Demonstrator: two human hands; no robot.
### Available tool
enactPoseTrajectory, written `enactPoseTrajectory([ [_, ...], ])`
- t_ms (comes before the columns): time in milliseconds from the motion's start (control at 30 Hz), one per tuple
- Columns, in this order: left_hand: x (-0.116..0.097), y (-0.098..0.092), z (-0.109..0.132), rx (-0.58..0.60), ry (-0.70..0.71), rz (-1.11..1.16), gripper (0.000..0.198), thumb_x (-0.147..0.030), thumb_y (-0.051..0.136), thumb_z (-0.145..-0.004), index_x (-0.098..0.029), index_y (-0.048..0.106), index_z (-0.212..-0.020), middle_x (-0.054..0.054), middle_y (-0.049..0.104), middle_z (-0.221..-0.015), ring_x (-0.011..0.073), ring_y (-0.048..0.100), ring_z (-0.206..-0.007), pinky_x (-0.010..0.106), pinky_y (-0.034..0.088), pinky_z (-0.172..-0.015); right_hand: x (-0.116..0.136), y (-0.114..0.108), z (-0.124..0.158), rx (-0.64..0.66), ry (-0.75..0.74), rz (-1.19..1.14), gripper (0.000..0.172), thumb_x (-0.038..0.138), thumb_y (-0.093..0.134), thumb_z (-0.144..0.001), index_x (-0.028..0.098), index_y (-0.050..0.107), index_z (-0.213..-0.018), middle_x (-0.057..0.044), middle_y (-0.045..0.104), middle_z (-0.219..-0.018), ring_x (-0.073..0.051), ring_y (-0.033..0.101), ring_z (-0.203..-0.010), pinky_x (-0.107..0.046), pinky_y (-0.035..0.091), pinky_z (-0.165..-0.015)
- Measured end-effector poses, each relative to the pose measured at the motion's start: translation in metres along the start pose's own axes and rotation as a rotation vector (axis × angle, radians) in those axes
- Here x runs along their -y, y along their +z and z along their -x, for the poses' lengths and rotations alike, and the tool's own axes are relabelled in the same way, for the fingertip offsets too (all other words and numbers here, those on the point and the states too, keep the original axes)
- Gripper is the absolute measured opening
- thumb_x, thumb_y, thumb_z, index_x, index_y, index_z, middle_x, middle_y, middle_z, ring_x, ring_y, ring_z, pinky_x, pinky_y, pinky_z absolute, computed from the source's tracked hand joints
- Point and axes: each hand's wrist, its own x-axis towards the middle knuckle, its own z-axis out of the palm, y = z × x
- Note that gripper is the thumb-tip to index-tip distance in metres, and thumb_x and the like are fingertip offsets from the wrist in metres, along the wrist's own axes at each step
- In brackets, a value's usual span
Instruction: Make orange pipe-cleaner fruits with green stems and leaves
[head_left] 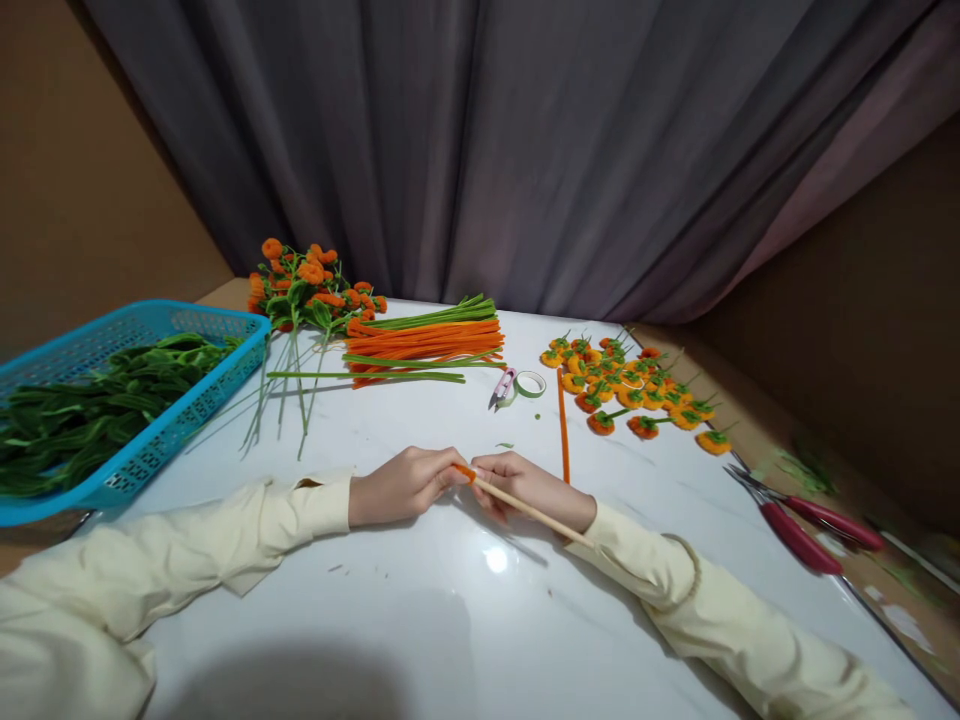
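A thin wooden stick (534,512) slants across my right hand (525,487), whose fingers are closed on it close to its upper end. Around that end sits a short piece of orange pipe cleaner (464,471). My left hand (409,484) pinches the orange piece at the stick's tip, its fingertips almost meeting those of my right hand. Beyond my right hand, one loose orange pipe cleaner (564,428) lies lengthwise on the table. Small snips with a pink handle (503,389) lie beside a roll of green tape (529,384).
A blue basket (247,352) of green fuzzy leaves (120,400) stands left. Behind are orange flowers on stems (311,275) and a pile of orange and green pipe cleaners (427,340). Several orange-yellow flower heads (630,385) lie right, near red-handled pliers (802,535) at the white table's (322,620) edge.
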Motion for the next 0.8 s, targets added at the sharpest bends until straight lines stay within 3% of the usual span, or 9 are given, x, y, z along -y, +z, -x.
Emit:
enactPoseTrajectory([
  [100, 0.003, 0.002, 0.002, -0.096, 0.212, -0.238, 0.020, -0.015, 0.031, -0.091, -0.015, 0.051, -0.091, 0.004, 0.061, -0.070, 0.0128, 0.057, -0.058, 0.022, 0.043, -0.054, 0.003, 0.002, 0.002, 0.028, 0.020, -0.033, 0.037, 0.044, 0.050, -0.086, 0.017, 0.044, -0.062, 0.006, 0.046, -0.043, -0.007, 0.042, -0.040, -0.020, 0.032, -0.045],
  [200, 0.004, 0.000, 0.002, -0.137, 0.331, -0.335, 0.019, -0.011, 0.031, -0.089, -0.014, 0.049, -0.092, 0.005, 0.060, -0.067, 0.0142, 0.057, -0.058, 0.023, 0.043, -0.052, 0.003, 0.004, 0.003, 0.081, 0.064, -0.077, 0.036, 0.043, 0.048, -0.087, 0.017, 0.044, -0.063, 0.005, 0.049, -0.041, -0.005, 0.034, -0.035, -0.019, 0.024, -0.039],
  [333, 0.005, -0.002, 0.001, -0.141, 0.413, -0.413, 0.017, -0.010, 0.032, -0.088, -0.015, 0.047, -0.093, 0.004, 0.058, -0.063, 0.0149, 0.053, -0.055, 0.024, 0.042, -0.052, 0.000, 0.004, 0.002, 0.136, 0.104, -0.205, 0.030, 0.039, 0.049, -0.086, 0.016, 0.047, -0.067, 0.004, 0.051, -0.039, -0.004, 0.024, -0.029, -0.019, 0.013, -0.031],
  [567, 0.006, -0.003, 0.001, -0.145, 0.512, -0.539, 0.041, -0.012, 0.032, -0.089, -0.015, 0.032, -0.130, 0.005, 0.063, -0.076, 0.0157, 0.057, -0.062, 0.023, 0.044, -0.053, -0.005, -0.001, -0.001, 0.346, 0.154, -0.389, 0.020, 0.032, 0.055, -0.080, 0.014, 0.051, -0.074, -0.002, 0.061, -0.048, -0.004, 0.030, -0.026, -0.018, 0.017, -0.027],
  [667, 0.003, -0.003, 0.001, -0.163, 0.486, -0.523, 0.035, -0.011, 0.031, -0.089, -0.013, 0.039, -0.123, 0.004, 0.060, -0.069, 0.0157, 0.055, -0.059, 0.023, 0.043, -0.051, -0.006, 0.000, -0.001, 0.357, 0.125, -0.431, 0.024, 0.036, 0.055, -0.082, 0.014, 0.051, -0.074, -0.004, 0.064, -0.052, -0.005, 0.033, -0.027, -0.018, 0.020, -0.028],
  [800, 0.002, -0.002, -0.001, -0.224, 0.304, -0.448, 0.025, -0.008, 0.031, -0.088, -0.013, 0.049, -0.105, 0.004, 0.060, -0.069, 0.0140, 0.055, -0.060, 0.022, 0.044, -0.054, -0.007, 0.001, -0.003, 0.338, 0.103, -0.424, 0.033, 0.044, 0.042, -0.090, 0.014, 0.051, -0.079, -0.004, 0.065, -0.052, -0.005, 0.030, -0.024, -0.018, 0.018, -0.027],
])
